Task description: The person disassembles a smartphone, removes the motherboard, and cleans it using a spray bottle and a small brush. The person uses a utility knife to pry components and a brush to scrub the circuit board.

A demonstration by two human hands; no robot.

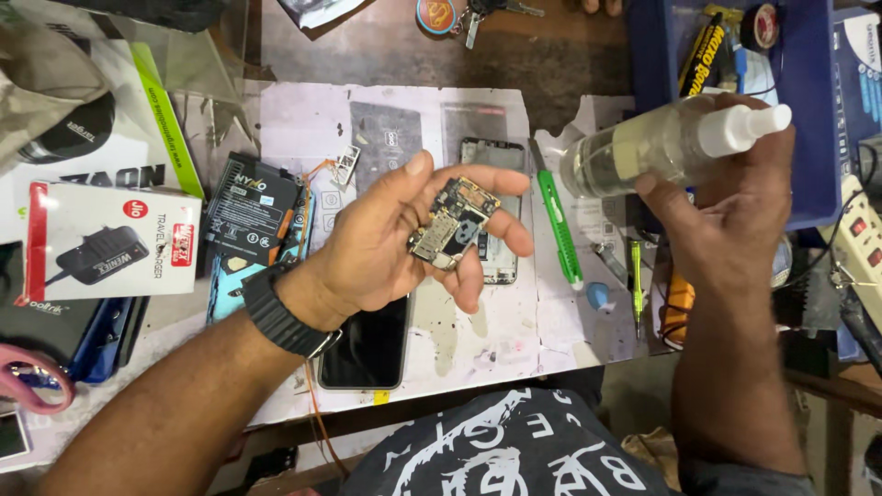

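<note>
While the head view shows the cleaning step in hand, the left hand [386, 243] half-open cradles the phone circuit board [454, 223] on its fingertips above the work mat [514, 312], the right hand [735, 197] clenched round the clear spray bottle [657, 142], nozzle likely needing aim at the board

Left edge of table: white charger box [108, 241], scissors [32, 377].
Middle: black battery [253, 208], dark phone [367, 349], phone frame [496, 216], green-handled tool [559, 225].
Far edge: keys [478, 14].
Right: blue tray [808, 110].
</note>
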